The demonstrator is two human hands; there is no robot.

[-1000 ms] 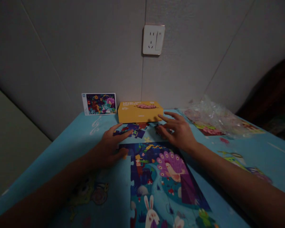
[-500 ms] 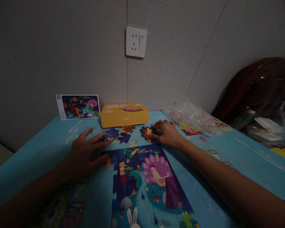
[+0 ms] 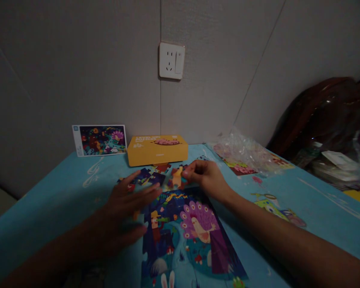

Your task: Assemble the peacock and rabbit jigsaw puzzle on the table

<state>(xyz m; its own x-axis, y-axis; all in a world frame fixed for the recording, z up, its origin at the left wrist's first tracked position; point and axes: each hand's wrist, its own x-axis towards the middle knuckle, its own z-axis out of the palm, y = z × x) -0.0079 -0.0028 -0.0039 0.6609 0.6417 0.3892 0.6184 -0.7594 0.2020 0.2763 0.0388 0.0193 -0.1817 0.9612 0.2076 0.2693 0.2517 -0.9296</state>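
A puzzle piece (image 3: 177, 178) with an orange figure on it is pinched in my right hand (image 3: 208, 178), lifted just above the far edge of the joined jigsaw puzzle (image 3: 180, 236). That puzzle lies flat and shows a purple peacock, a stream and white rabbit ears. My left hand (image 3: 123, 210) hovers over the puzzle's far left corner, fingers spread and somewhat blurred, and I see nothing held in it. Several loose puzzle pieces (image 3: 148, 176) lie beyond its fingertips, partly hidden by them.
A yellow puzzle box (image 3: 157, 151) stands against the wall, beside an upright picture card (image 3: 102, 140). Crumpled clear plastic (image 3: 246, 152) lies at the back right over coloured sheets. A wall socket (image 3: 172, 61) is above. The blue tablecloth (image 3: 57, 196) carries printed cartoon figures.
My right hand has raised a puzzle piece from the loose pieces and brought it slightly left. My left hand has moved right and nearer. The view has tilted slightly up.
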